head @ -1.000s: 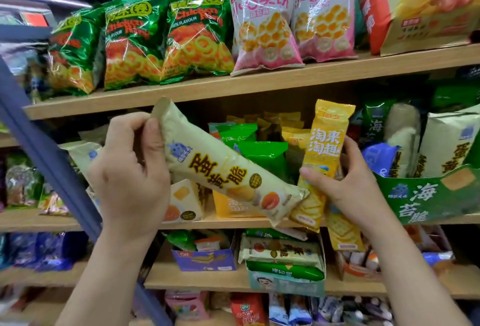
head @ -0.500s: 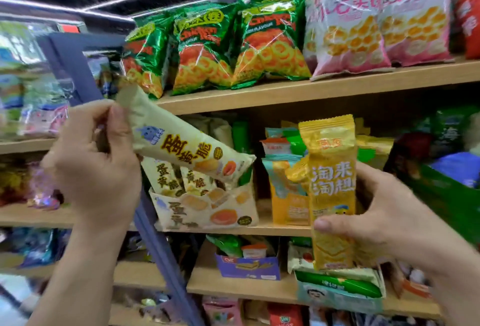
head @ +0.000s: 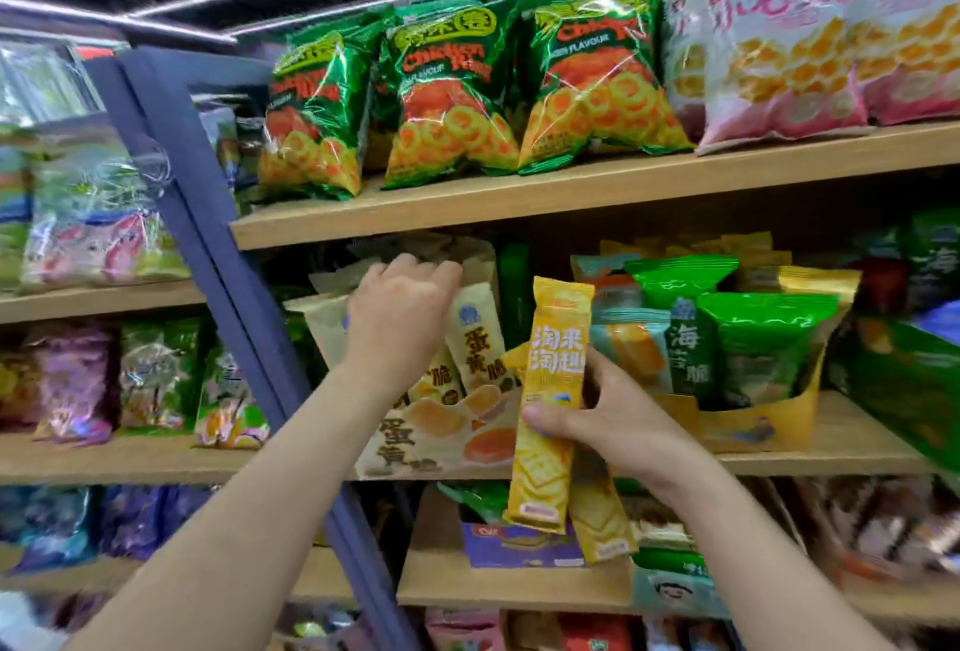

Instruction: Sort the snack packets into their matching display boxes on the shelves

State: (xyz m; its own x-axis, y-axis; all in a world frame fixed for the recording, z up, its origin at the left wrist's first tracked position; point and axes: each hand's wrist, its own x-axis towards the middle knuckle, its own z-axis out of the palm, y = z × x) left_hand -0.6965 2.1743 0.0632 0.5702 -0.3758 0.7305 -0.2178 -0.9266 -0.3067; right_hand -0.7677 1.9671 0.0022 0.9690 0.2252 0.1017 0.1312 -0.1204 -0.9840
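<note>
On the middle shelf stands a cream display box (head: 431, 448) printed with egg-yolk crisps, filled with upright cream packets (head: 475, 338). My left hand (head: 400, 318) reaches into its top, fingers curled over a cream packet that it mostly hides. My right hand (head: 618, 422) is in front of the shelf, to the right of that box. It grips a long yellow cracker packet (head: 550, 390) upright, with a second yellow packet (head: 597, 520) behind and below it. To the right, a yellow display box (head: 753, 422) holds green and teal packets.
A slanted blue shelf post (head: 208, 235) runs just left of my left arm. Green chicken-ring bags (head: 452, 94) and pink bags (head: 779, 53) fill the upper shelf. A green display box (head: 909, 380) sits at the far right. More boxes stand on the lower shelf (head: 509, 583).
My left hand has carried the cream packet from mid-air up and into the cream display box. The view has swung left. My right hand keeps the yellow packets.
</note>
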